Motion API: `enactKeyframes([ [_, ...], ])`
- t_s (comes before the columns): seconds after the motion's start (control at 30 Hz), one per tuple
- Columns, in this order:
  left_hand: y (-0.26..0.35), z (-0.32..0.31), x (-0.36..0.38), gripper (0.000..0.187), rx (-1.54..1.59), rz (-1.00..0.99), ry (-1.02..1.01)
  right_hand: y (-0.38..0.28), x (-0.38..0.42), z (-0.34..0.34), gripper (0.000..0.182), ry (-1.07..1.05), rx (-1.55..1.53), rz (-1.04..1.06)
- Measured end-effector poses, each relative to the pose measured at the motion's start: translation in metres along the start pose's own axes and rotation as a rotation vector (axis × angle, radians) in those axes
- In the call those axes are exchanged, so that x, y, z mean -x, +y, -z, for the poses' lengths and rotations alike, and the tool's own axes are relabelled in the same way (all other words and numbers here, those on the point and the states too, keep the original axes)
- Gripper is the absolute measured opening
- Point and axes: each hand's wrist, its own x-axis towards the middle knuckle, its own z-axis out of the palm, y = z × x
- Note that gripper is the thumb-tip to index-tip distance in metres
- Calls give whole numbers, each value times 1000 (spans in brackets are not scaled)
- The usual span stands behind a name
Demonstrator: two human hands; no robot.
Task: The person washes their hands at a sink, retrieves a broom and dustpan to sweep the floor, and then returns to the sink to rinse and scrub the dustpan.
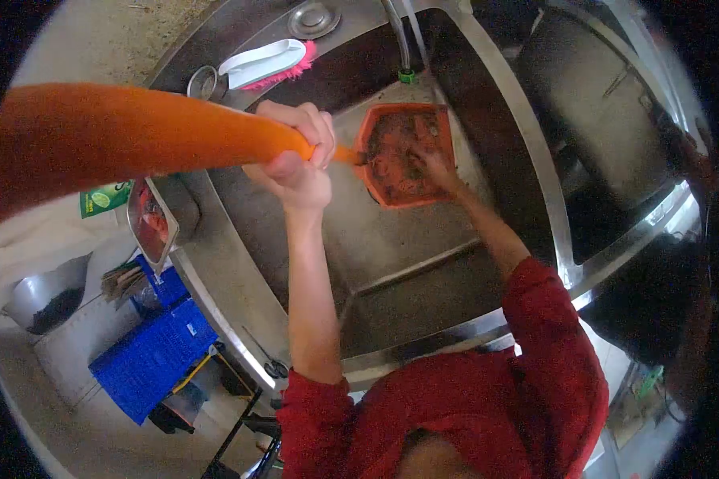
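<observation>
Head view: left hand [295, 164] grips the orange dustpan [407, 156] handle over the sink [423, 263], right hand [430, 164] scrubbing inside it; rinsing under the tap [399, 40] likely follows.

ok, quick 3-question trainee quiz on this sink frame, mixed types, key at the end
1. True or false: the left hand grips the long orange handle.
2. Where is the right hand? A) on the tap B) inside the orange dustpan C) on the blue crate
3. What lies on the sink rim behind the basin?

Key
1. True.
2. B; the dustpan sits in the steel sink under the tap.
3. A white brush with pink bristles.
</observation>
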Motion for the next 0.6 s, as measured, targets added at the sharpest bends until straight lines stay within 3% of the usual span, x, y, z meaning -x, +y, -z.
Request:
enactKeyframes([
  [0.13,3,3,-2,53,81,-12,51,56,-22,-30,38,-174,274,-191],
  [0.2,2,6,-3,54,82,-14,34,52,-21,-47,39,287,-1218,-431],
  [0.23,2,8,-2,54,80,-10,24,45,-19,-45,39,285,-1222,-431],
  [0.3,-1,11,-3,55,74,-12,35,37,-14,-40,34,310,-1054,-167],
  [0.33,-2,11,-3,55,76,-17,47,56,-15,-46,34,303,-1059,-172],
  [0.4,-2,12,-5,54,76,-21,48,93,-27,-47,34,156,-564,-236],
  [0.43,-2,13,-5,54,78,-26,48,75,-29,-37,34,152,-562,-236],
  [0.5,-2,15,-6,53,94,-31,55,46,-34,-19,31,189,-245,-365],
  [0.53,-2,16,-7,53,109,-35,57,54,-33,-22,31,185,-245,-363],
  [0.6,-3,15,-9,52,124,-39,43,59,-34,-23,29,237,-419,-129],
])
